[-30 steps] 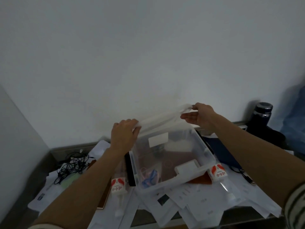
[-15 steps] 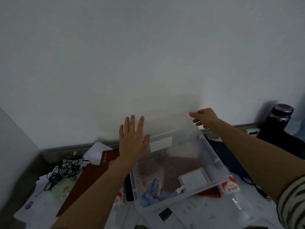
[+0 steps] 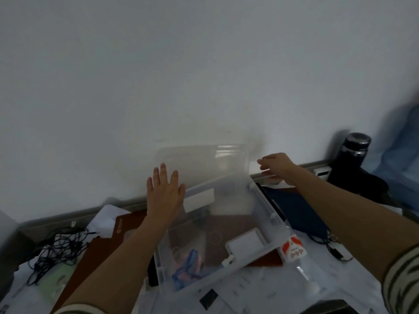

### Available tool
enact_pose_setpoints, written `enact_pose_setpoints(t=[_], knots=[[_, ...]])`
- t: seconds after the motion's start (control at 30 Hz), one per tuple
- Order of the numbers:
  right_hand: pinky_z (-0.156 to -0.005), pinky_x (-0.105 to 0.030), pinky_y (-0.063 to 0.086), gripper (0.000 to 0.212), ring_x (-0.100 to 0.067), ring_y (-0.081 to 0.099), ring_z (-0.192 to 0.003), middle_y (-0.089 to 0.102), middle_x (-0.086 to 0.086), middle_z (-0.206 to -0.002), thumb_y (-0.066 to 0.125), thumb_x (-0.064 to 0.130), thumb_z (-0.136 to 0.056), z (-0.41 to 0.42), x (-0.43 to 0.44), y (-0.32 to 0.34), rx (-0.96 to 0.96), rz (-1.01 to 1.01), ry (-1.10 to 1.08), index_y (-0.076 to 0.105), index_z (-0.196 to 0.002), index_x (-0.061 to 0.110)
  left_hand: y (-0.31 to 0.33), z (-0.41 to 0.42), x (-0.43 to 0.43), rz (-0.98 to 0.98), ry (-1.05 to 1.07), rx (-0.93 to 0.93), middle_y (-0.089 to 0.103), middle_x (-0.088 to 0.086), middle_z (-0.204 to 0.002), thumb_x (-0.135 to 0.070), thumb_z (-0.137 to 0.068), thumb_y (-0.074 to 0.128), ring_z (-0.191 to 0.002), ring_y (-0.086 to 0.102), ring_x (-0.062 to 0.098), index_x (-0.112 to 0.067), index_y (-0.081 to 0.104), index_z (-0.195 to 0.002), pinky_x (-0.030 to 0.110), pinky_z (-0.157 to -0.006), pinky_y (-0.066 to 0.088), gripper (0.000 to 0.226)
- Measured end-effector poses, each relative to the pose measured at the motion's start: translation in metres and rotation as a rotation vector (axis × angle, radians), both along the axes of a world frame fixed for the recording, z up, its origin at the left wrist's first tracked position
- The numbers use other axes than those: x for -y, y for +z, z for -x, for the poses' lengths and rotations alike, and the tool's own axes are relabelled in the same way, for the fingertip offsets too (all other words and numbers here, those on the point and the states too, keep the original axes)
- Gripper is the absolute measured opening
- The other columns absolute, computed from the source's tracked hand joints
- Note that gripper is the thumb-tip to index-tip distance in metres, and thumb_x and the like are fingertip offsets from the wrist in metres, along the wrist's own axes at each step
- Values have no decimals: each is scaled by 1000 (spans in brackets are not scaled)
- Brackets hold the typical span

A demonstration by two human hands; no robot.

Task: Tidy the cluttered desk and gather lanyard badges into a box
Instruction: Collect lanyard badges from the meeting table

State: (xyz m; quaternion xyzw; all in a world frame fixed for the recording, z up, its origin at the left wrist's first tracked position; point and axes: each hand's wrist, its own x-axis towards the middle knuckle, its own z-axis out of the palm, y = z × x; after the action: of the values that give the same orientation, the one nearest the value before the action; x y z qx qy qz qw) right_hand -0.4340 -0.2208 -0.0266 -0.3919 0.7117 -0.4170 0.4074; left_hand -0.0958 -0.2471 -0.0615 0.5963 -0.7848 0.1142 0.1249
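Note:
A clear plastic box (image 3: 268, 210) stands open on the cluttered desk. Blue and pink lanyards (image 3: 188, 266) lie bunched in its near left corner, and a white flat rectangle (image 3: 244, 243) lies beside them. The clear lid (image 3: 201, 159) stands upright behind the box, leaning on the wall. My left hand (image 3: 164, 193) hovers flat with fingers spread at the box's far left corner, in front of the lid. My right hand (image 3: 275, 165) is at the far right corner, fingers relaxed, just right of the lid's edge, holding nothing.
A tangle of black cables (image 3: 59, 248) lies at the left. A brown folder (image 3: 108, 243) and loose papers (image 3: 260, 288) lie under the box. A dark blue notebook (image 3: 294, 214), a red-and-white labelled bottle (image 3: 293, 248) and a black flask (image 3: 353, 155) sit to the right.
Both hands lifted the lid off the box, stood it against the wall and let go. My left hand opened flat and my right hand drew slightly away.

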Motion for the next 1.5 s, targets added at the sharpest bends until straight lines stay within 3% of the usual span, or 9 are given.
enact_pose_setpoints(t=[0.27, 0.43, 0.57, 0.67, 0.77, 1.0, 1.13, 1.3, 1.5], knots=[[-52, -25, 49, 29, -21, 64, -73, 69, -13, -90, 68, 25, -89, 9, -74, 3, -239, 17, -82, 62, -113, 9, 27, 34, -42, 75, -189, -69, 43, 21, -144, -32, -95, 52, -131, 41, 38, -9, 56, -129, 50, -105, 35, 41], [-77, -36, 56, 25, -22, 65, -86, 69, -3, -98, 64, 31, -89, 30, -130, 7, -616, -2, -21, 69, -106, 12, 45, 85, -81, 4, -418, -123, 66, 9, -102, -28, -93, 48, -90, 62, 29, -12, 64, -107, 39, -78, 47, 26], [-75, -34, 55, 21, -17, 64, -81, 70, 0, -95, 65, 34, -87, 65, -192, 10, -737, -41, -47, 72, -101, 20, 49, 145, -127, -44, -610, -126, 67, -2, -89, -33, -97, 45, -69, 57, 14, -20, 61, -99, 27, -65, 46, 20], [-78, -31, 52, 25, -16, 64, -87, 67, 7, -96, 64, 40, -87, 102, -249, 10, -802, -87, -41, 70, -104, 22, 52, 204, -165, -65, -748, -112, 67, -2, -87, -33, -97, 46, -71, 57, 12, -21, 61, -96, 26, -68, 49, 19], [-76, -30, 48, 25, -19, 63, -89, 69, 1, -100, 60, 39, -88, 148, -319, 7, -880, -197, -60, 70, -101, 21, 49, 273, -210, -84, -857, -102, 68, 2, -89, -31, -96, 45, -81, 62, 22, -17, 60, -96, 34, -70, 50, 20], [-88, -31, 47, 34, -20, 62, -104, 67, 1, -116, 59, 41, -91, 273, -522, -12, -850, -408, -297, 64, -120, 24, 20, 447, -353, -264, -1062, -123, 67, -3, -85, -33, -94, 50, -78, 62, 14, -21, 61, -92, 29, -72, 47, 17], [-91, -33, 48, 37, -21, 61, -106, 66, -1, -118, 58, 43, -92, 325, -618, -25, -781, -522, -389, 62, -123, 23, 4, 523, -416, -338, -1199, -49, 67, 4, -89, -32, -95, 48, -80, 62, 20, -16, 62, -96, 36, -79, 54, 21], [-88, -34, 49, 35, -20, 61, -104, 66, 0, -118, 59, 41, -92, 388, -716, -41, -714, -592, -538, 63, -121, 22, -6, 630, -481, -322, -1348, 37, 68, 1, -94, -35, -95, 47, -85, 60, 21, -20, 61, -107, 28, -68, 38, 24], [-92, -37, 50, 36, -22, 61, -107, 65, -1, -119, 59, 41, -92, 480, -825, -51, -629, -711, -780, 62, -122, 22, -24, 797, -573, -370, -1516, 134, 70, 3, -97, -35, -94, 49, -87, 64, 23, -21, 61, -110, 33, -77, 51, 24]])
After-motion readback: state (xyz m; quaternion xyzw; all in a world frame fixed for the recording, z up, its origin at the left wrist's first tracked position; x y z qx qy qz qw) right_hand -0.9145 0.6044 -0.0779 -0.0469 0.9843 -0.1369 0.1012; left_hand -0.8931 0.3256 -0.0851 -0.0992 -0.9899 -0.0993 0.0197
